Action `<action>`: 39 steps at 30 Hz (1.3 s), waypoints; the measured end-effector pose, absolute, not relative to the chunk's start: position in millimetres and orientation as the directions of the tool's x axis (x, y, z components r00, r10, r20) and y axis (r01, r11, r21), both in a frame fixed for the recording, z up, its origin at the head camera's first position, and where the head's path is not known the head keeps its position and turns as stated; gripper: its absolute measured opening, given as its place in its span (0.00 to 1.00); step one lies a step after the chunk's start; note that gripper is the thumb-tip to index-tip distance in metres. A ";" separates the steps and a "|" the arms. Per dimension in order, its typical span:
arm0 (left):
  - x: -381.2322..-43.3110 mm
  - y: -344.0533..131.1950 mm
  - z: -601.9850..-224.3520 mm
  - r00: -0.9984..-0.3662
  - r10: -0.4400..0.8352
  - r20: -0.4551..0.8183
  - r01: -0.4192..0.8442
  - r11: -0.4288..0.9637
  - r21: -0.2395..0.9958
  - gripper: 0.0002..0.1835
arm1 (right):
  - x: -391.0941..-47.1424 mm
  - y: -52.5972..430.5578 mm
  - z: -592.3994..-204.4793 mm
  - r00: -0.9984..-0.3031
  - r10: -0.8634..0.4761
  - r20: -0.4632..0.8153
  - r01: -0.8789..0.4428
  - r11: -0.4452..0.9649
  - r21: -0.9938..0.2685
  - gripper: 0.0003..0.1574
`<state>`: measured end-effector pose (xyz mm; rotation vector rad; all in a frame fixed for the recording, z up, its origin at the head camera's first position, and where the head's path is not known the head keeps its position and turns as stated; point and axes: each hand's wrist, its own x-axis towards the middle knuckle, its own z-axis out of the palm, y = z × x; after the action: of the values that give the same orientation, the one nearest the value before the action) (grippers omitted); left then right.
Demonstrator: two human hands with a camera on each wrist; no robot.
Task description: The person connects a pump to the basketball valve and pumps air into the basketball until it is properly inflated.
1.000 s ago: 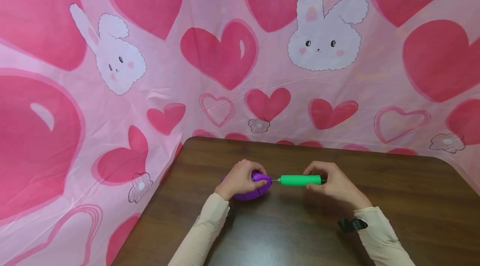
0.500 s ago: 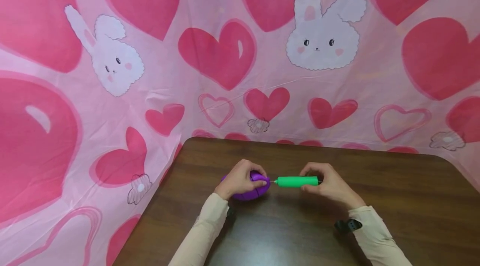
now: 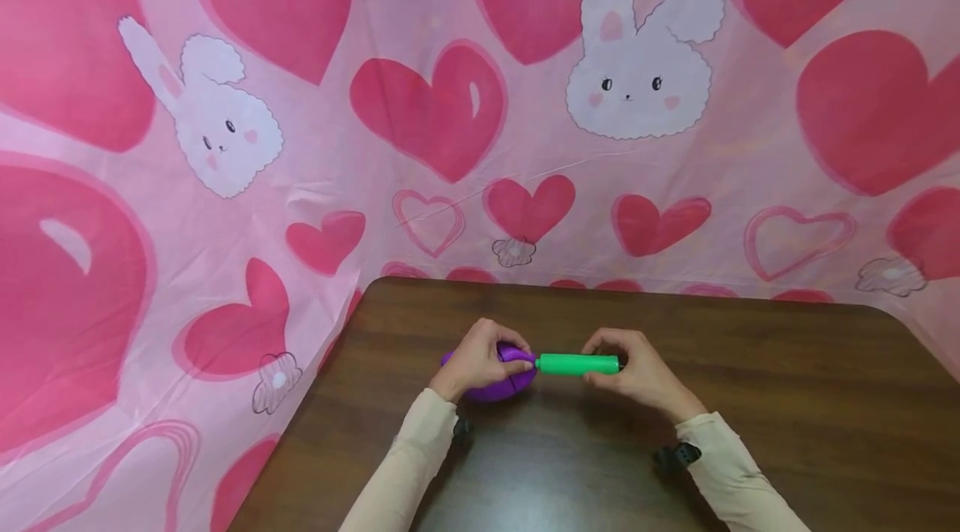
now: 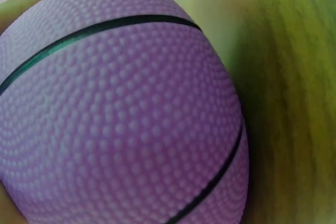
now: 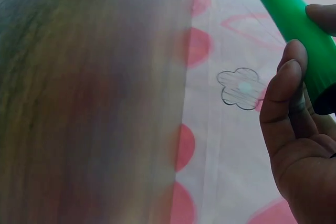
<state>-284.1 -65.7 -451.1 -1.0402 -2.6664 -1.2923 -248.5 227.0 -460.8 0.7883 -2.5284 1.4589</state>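
My left hand (image 3: 472, 363) grips a small purple basketball (image 3: 501, 387) on the table, thumb and fingers close to its right end. Pebbled skin and black seams of the basketball (image 4: 126, 103) fill most of the left wrist view; its outline looks oval rather than round. In my right hand (image 3: 647, 375) is a green hand pump (image 3: 577, 364), pinched near its right end between thumb and fingers. The tip of the pump meets the ball beside my left thumb, and no needle shows between them. In the right wrist view the pump (image 5: 294, 24) slants up to the purple surface.
Both hands work over a dark brown wooden table (image 3: 780, 407) with rounded far corners. Behind it and on the left hangs a pink cloth (image 3: 540, 123) printed with hearts and rabbits. Dark wrist devices sit at both cuffs.
My right hand has moved left with the pump. The thin needle seen earlier between pump and ball is now out of sight, and the pump's tip is against the ball. My left hand has stayed.
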 end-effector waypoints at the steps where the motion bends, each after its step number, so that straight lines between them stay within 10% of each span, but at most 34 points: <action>1: -284.4 -65.0 -451.6 -0.779 0.563 0.275 0.564 0.440 0.698 0.04 | -248.6 226.2 -461.5 -0.860 -0.374 0.348 -0.489 0.404 -0.773 0.20; 39: -284.9 -66.0 -451.3 -0.780 0.584 0.226 0.582 0.543 0.606 0.20 | -237.0 255.8 -443.8 -0.881 -0.396 0.258 -0.440 0.488 -0.754 0.21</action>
<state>-284.9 -66.0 -451.3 -1.0435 -2.7618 -1.0827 -237.0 255.8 -443.8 0.7496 -2.6667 1.3745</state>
